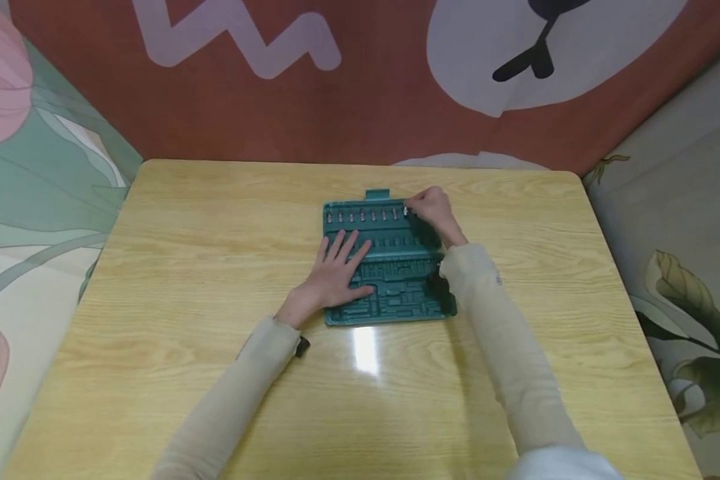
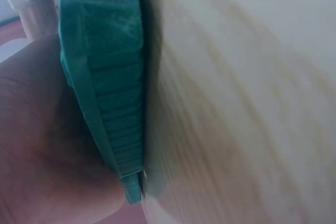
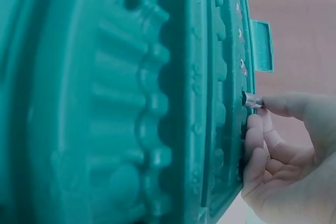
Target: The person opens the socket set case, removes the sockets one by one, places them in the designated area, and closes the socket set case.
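A green plastic socket case point(image 1: 396, 309) lies unfolded on the table, its moulded recesses facing up. My left hand point(image 1: 330, 277) rests flat on its left side with fingers spread. At the far right corner my right hand point(image 1: 435, 207) pinches a small silver socket point(image 3: 252, 100) at the end of the top row. Several similar metal sockets point(image 1: 373, 215) stand in that row to its left. In the left wrist view, the hand point(image 2: 42, 145) lies over the edge of the case point(image 2: 113, 40).
The wooden table point(image 1: 216, 220) extends around the case on all sides. A green latch tab point(image 1: 377, 194) sticks out from the case's far edge. A red patterned cloth point(image 1: 372, 113) hangs behind the table.
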`<state>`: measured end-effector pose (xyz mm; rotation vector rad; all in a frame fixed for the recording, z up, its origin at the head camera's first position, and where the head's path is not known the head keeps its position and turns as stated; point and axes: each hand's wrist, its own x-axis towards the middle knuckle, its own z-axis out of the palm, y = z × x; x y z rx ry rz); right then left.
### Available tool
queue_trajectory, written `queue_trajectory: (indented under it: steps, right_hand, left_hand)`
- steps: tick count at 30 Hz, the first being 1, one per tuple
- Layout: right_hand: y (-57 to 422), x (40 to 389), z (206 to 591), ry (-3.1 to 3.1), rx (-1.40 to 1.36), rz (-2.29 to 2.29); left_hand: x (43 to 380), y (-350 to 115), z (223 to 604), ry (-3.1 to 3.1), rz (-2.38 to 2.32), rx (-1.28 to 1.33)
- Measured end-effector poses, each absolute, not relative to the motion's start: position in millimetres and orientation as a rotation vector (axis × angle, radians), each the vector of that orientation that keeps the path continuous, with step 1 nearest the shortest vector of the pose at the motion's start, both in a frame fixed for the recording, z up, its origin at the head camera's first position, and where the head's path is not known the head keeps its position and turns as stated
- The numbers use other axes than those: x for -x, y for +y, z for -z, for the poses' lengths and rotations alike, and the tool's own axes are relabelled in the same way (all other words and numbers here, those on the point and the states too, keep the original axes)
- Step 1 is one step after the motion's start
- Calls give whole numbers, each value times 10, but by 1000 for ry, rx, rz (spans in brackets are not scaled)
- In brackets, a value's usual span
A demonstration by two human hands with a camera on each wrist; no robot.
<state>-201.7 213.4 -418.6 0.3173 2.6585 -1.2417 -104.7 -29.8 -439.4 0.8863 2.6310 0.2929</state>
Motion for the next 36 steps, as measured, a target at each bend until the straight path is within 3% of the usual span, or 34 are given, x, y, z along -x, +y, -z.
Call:
queue_trajectory:
  steps: [20, 36]
  right_hand:
    - [2423, 1982, 4069, 2430, -287, 1565]
    - [2798, 1909, 4155, 2329, -421, 1765]
  left_hand:
    - [1075, -212, 4305, 2584, -243, -870]
    - [1052, -241, 4315, 2591, -224, -836]
